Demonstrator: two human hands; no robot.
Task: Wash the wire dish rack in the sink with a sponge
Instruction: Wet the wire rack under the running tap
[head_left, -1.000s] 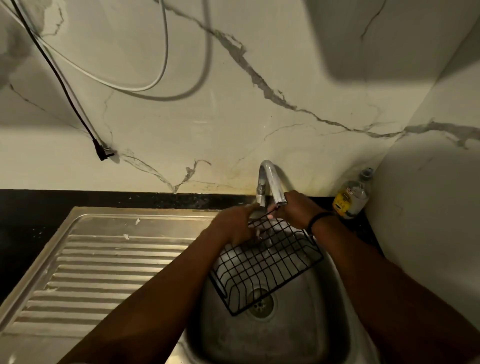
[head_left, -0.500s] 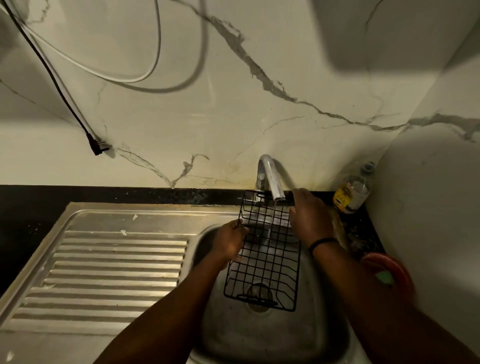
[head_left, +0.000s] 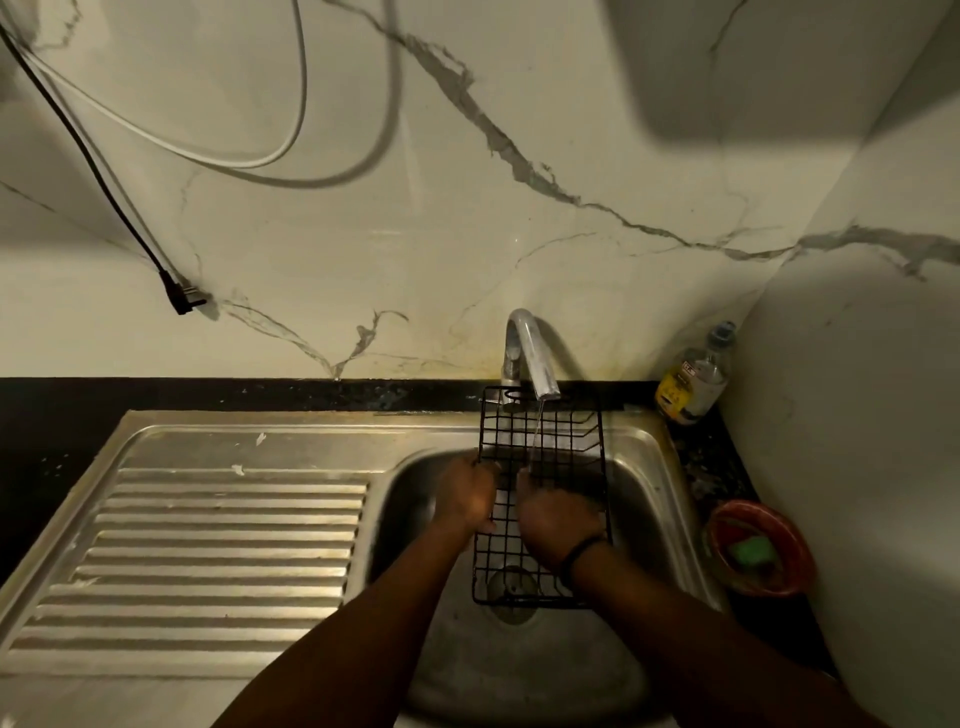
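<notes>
In the lower middle of the frame we see the black wire dish rack (head_left: 540, 566) standing lengthwise over the steel sink (head_left: 639, 499), its far end leaning up near the tap (head_left: 530, 353) and its near end down over the drain (head_left: 511, 597). A thin stream of water (head_left: 536, 431) runs from the spout onto the grid. Our left hand (head_left: 467, 496) is wrapped around the rack's left edge, fingers curled over the wire. Our right hand (head_left: 558, 514) lies on the grid just right of it, fingers bent against the wires; whether it grasps a wire or only presses we cannot tell, and we see nothing held in it. A dark band (head_left: 584, 551) circles the right wrist. At the right of the frame, on the dark worktop (head_left: 722, 467), a red bowl (head_left: 795, 540) holds a green sponge (head_left: 750, 551), well apart from both hands. In the corner behind the sink stands a clear bottle (head_left: 696, 374) with a yellow label; there is printing on it, but it is too small and blurred for us to read any brand. The ridged drainboard (head_left: 218, 551) fills the lower left. On the marble wall at the upper left hang 2 cables, a white cable (head_left: 208, 153) and a black cable (head_left: 104, 192) ending in a plug (head_left: 182, 299).
</notes>
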